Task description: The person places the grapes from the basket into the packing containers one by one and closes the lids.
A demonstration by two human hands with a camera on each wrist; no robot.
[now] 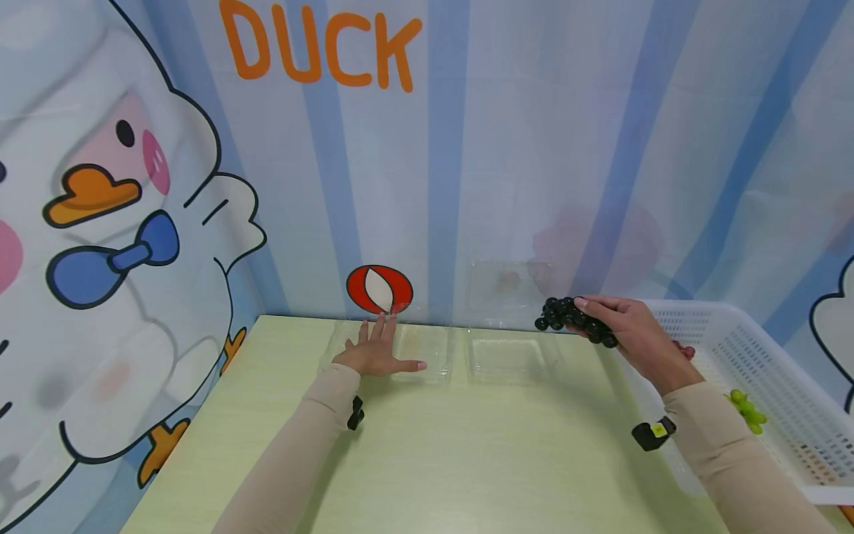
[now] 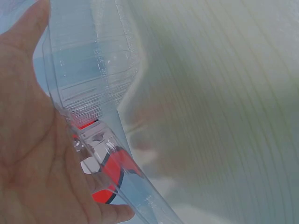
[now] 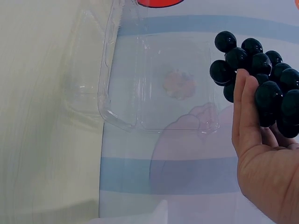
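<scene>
Black grapes [image 1: 568, 312]: gripped in the right hand [image 1: 630, 332], I see them out at its nine o'clock.
Left hand [image 1: 376, 354]: at the grapes' nine o'clock, well apart, fingers spread by one clear container [image 1: 432, 354].
Second container [image 1: 510, 360]: open on the counter [image 1: 467, 445], grapes' eight o'clock.

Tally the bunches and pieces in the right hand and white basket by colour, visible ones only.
Black bunch: 1, held in the right hand
Green bunch: 1, in the white basket
Red piece: 1, in the white basket, partly hidden
Total: 3 visible
</scene>
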